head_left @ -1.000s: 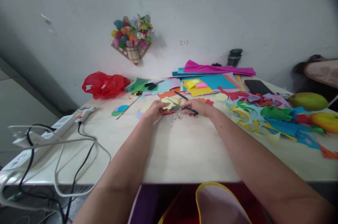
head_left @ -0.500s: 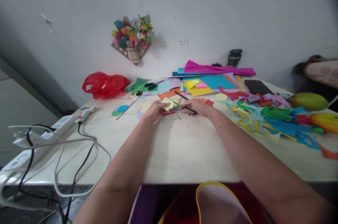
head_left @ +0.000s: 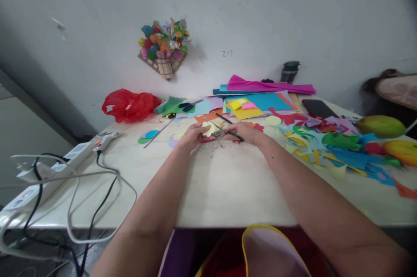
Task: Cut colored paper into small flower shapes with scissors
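Note:
My left hand is closed on a small pale yellow paper cut-out, held just above the pale table. My right hand grips black-handled scissors, whose blades point left into the yellow paper. Tiny paper snippets lie on the table under both hands. Both forearms reach in from the near edge.
Coloured paper sheets and scraps cover the back and right of the table. A second pair of scissors, a red plastic bag, a dark phone, mangoes and a power strip with cables lie around. A paper flower bouquet hangs on the wall.
The yellow cut-out has turned slightly in my left hand while the scissors worked at it. Both hands stayed in about the same place.

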